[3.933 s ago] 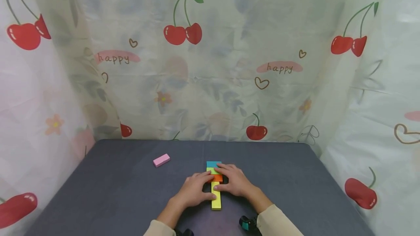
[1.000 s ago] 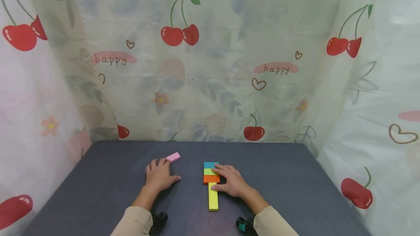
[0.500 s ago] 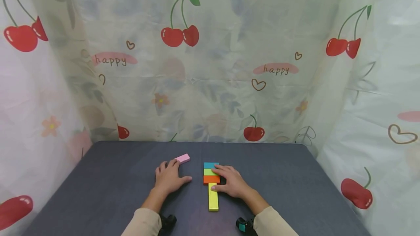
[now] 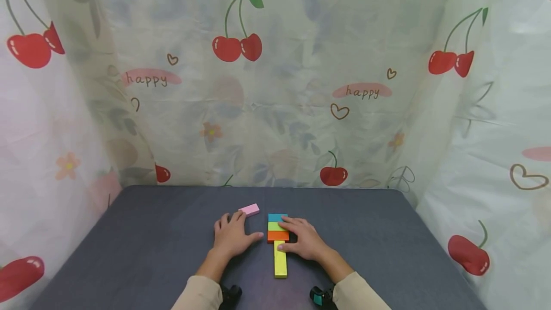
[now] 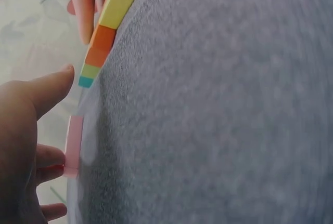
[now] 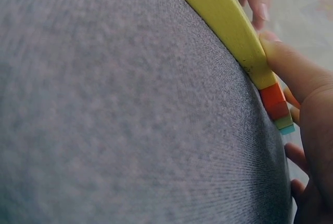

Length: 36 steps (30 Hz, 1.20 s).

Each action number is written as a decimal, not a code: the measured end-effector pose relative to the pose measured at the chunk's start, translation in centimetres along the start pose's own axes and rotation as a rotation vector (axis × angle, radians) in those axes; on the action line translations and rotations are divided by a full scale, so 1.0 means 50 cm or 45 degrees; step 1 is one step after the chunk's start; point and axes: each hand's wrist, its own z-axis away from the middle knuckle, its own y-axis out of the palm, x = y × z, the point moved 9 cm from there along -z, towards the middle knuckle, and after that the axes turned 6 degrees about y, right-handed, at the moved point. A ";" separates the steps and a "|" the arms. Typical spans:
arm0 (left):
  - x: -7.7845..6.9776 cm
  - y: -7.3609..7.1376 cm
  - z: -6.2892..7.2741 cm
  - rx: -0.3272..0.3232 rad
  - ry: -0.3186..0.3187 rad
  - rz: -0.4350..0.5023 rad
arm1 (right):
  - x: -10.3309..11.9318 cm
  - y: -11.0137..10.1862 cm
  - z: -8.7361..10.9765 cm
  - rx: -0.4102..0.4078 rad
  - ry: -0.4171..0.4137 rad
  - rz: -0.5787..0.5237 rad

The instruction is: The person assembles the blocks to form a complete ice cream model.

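Note:
Fingertips of my left hand (image 4: 232, 237) touch the near left end of a pink block (image 4: 250, 210), which lies flat on the table. The thumb is spread toward the row of blocks, apart from it. My right hand (image 4: 303, 238) rests at the row's right side: its thumb touches a long yellow block (image 4: 281, 264), and its fingers lie over the right parts of the blue block (image 4: 275, 217) and lime green block (image 4: 274, 226). An orange block (image 4: 277, 236) lies crosswise between the green one and the yellow one. The right wrist view shows the thumb against the yellow block (image 6: 229, 24).
The dark grey table (image 4: 150, 248) extends on both sides of the hands. A cherry-patterned curtain (image 4: 292, 133) hangs behind it and at both sides. Black wrist devices (image 4: 323, 295) sit below the sleeves.
My left hand left the row, reached the pink block and has slid it rightward across the table, closer to the row. The right hand has stayed in place on the blocks.

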 end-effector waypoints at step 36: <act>-0.049 0.013 -0.016 0.061 0.018 0.069 | -0.003 0.004 0.000 -0.006 -0.024 0.007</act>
